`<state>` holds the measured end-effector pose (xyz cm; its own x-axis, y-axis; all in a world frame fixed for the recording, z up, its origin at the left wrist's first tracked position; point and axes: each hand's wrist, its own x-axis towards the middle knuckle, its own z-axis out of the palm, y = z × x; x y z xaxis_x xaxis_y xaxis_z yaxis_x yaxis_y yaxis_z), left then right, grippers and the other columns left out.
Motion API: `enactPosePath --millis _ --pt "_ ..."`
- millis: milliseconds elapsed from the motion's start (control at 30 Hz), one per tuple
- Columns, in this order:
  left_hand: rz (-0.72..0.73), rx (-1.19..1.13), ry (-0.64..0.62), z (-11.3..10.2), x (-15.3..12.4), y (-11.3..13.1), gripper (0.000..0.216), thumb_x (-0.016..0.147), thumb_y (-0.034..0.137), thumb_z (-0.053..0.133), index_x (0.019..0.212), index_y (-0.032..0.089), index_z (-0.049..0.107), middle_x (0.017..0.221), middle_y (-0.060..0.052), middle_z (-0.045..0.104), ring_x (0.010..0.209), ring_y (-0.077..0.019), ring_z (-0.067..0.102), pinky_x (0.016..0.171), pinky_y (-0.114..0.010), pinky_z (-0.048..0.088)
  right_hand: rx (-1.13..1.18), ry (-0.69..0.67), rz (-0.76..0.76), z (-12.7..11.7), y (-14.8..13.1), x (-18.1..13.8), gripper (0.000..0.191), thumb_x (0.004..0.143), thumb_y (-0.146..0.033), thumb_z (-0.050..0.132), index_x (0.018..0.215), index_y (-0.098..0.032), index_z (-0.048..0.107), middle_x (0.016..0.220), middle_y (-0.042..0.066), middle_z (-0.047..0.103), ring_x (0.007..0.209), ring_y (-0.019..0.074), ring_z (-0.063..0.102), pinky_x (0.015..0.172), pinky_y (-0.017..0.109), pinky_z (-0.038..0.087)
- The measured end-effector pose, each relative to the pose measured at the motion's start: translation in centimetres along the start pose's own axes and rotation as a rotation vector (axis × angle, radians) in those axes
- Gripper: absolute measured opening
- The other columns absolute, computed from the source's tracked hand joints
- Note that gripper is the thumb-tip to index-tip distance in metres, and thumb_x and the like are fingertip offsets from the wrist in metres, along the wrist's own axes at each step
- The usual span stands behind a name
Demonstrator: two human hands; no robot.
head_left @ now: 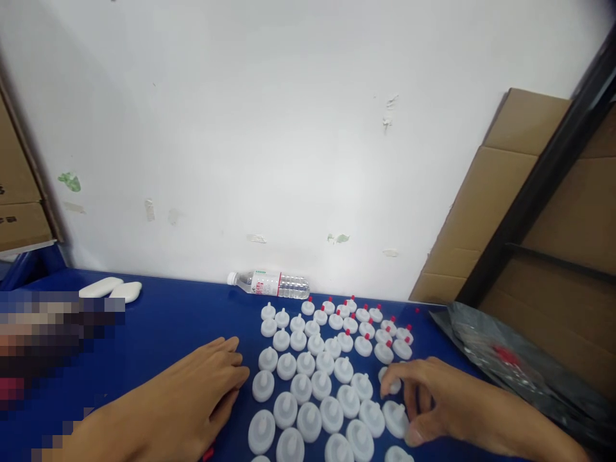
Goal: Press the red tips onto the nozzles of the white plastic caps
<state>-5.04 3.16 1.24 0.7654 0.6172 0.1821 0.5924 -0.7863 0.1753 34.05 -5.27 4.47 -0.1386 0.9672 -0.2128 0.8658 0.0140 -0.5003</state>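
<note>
Many white round caps with a central nozzle (308, 421) stand in loose rows on the blue table. Those at the back right carry small red tips (367, 335). My right hand (426, 398) is over the right edge of the rows, thumb and fingers apart. Its index finger partly covers one cap; its thumb is beside another white cap (395, 418), and I cannot tell whether it touches. Left of the rows, my left hand (192, 385) rests low over the table with loosely bent fingers, palm hidden. A red piece (208, 454) shows just below it.
A clear water bottle (269, 283) lies against the white wall. Two white oval objects (126, 292) are at the back left, near a blurred-out area. On the right lie a grey plastic bag (495, 359) with red bits and a cardboard sheet (486, 199) beside a black frame.
</note>
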Motion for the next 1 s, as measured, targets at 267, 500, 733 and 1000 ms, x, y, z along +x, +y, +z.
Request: enactPosePath --millis 267,500,733,1000 --pt "0.016 0.035 -0.011 0.2 0.1 -0.5 0.021 0.101 0.020 0.047 0.093 0.023 0.066 0.096 -0.007 0.073 0.104 -0.0309 0.065 0.109 -0.051 0.041 -0.066 0.138 -0.211 0.7 0.8 0.7 0.025 0.076 -0.024 0.079 0.099 -0.033 0.076 0.075 -0.005 0.069 0.071 0.0161 0.067 0.060 0.021 0.049" --pt "-0.012 -0.079 -0.005 -1.3 0.2 -0.2 0.019 0.098 0.017 0.048 0.085 0.023 0.060 0.085 -0.001 0.065 0.088 -0.0236 0.063 0.114 -0.048 0.035 -0.143 0.420 -0.262 -0.2 -1.4 1.2 0.032 0.092 -0.057 0.066 0.114 -0.034 0.070 0.109 -0.002 0.076 0.089 0.0195 0.073 0.078 0.028 0.059" --pt "-0.115 -0.227 -0.142 -3.4 0.1 -0.7 0.012 0.091 0.019 0.060 0.085 0.027 0.065 0.084 0.004 0.063 0.086 -0.0196 0.064 0.123 -0.050 0.023 -0.325 0.619 -0.412 2.2 -3.5 2.1 0.034 0.100 -0.050 0.058 0.129 -0.033 0.064 0.118 0.001 0.076 0.102 0.0227 0.075 0.084 0.034 0.062" --pt "-0.188 -0.344 -0.275 -4.0 0.3 -2.3 0.007 0.091 0.024 0.067 0.092 0.030 0.071 0.101 0.003 0.070 0.124 -0.0259 0.058 0.107 -0.035 0.044 -0.415 0.591 -0.633 3.7 -5.1 1.8 0.034 0.103 -0.037 0.057 0.135 -0.029 0.058 0.120 0.005 0.074 0.108 0.0236 0.072 0.091 0.041 0.062"
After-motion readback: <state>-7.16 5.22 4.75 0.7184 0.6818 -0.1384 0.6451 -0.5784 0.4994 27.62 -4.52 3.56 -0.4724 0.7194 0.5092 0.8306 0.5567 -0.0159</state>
